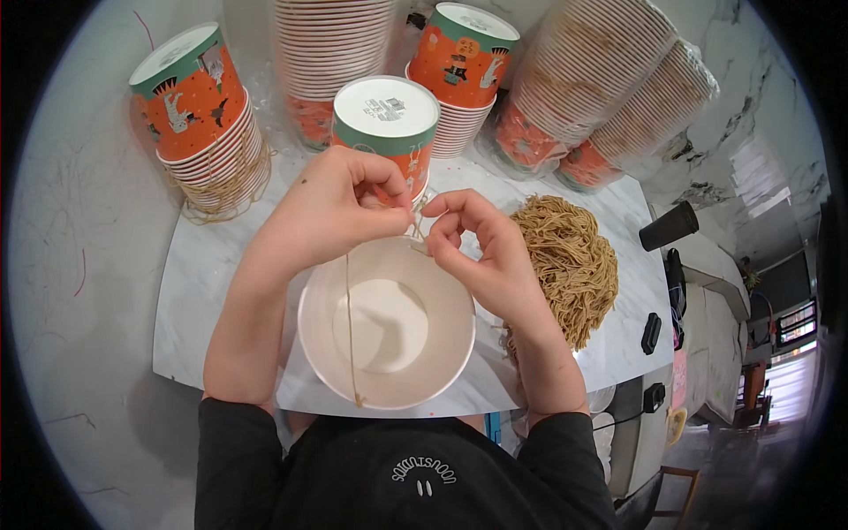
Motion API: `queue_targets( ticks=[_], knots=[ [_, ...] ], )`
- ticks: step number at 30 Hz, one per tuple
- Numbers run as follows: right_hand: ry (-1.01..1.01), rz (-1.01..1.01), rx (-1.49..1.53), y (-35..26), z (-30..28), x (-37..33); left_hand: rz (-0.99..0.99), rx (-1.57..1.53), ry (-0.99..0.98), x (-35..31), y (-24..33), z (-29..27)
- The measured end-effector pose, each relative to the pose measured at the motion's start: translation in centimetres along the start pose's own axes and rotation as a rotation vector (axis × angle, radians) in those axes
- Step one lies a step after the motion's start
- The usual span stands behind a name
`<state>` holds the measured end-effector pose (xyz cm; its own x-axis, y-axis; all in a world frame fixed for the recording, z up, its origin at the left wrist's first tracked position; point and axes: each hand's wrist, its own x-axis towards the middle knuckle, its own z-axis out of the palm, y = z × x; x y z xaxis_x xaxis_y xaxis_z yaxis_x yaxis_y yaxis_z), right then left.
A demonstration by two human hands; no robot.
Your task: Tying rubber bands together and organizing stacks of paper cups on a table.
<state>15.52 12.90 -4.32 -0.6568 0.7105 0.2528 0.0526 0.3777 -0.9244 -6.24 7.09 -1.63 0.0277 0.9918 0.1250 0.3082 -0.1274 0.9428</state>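
Note:
A white paper bucket (452, 327) stands mouth up in front of me at the table's near edge. A thin tan string (350, 309) runs across its mouth, with a small knot at the near rim. At the far rim my left hand (340, 208) is closed, pinching string between thumb and forefinger. Facing it, my right hand (484, 247) has curled fingers and pinches the string's loose end by the same spot. The fingertips partly hide the string there. A heap of tan string (565, 269) lies right beside my right forearm.
An upside-down orange and green bucket (386, 110) stands just beyond my hands. Left is a bucket stack (199, 115) with strings hanging round it. Tall wrapped stacks (583, 84) line the back. A dark cup (669, 226) and a small black object (651, 333) are on the right.

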Motion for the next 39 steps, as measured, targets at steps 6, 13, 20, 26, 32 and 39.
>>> queue_targets(
  ticks=[6,13,20,26,32,39],
  knots=[
    [-0.06,0.093,-0.039,-1.0,0.5,-0.2,0.007,-0.236,-0.079,-1.0,1.9,0.6],
    [0.095,-0.332,-0.391,-0.8,0.4,-0.2,0.197,-0.453,-0.005,-2.6,3.9,2.1],
    [-0.009,-0.262,-0.559,0.5,0.1,0.0,0.441,-0.622,0.255,-4.2,4.6,-0.2],
    [-0.696,0.358,-0.345,-0.4,-0.3,-0.1,0.538,-0.724,0.286,-6.7,5.9,0.5],
    [-0.761,0.318,0.143,1.5,-0.1,0.5,0.949,-0.598,0.289,-8.7,6.8,0.3],
    [0.357,-0.612,-0.146,-2.2,-1.0,5.9,0.731,0.251,1.027,-9.8,7.5,-1.3]
  ],
)
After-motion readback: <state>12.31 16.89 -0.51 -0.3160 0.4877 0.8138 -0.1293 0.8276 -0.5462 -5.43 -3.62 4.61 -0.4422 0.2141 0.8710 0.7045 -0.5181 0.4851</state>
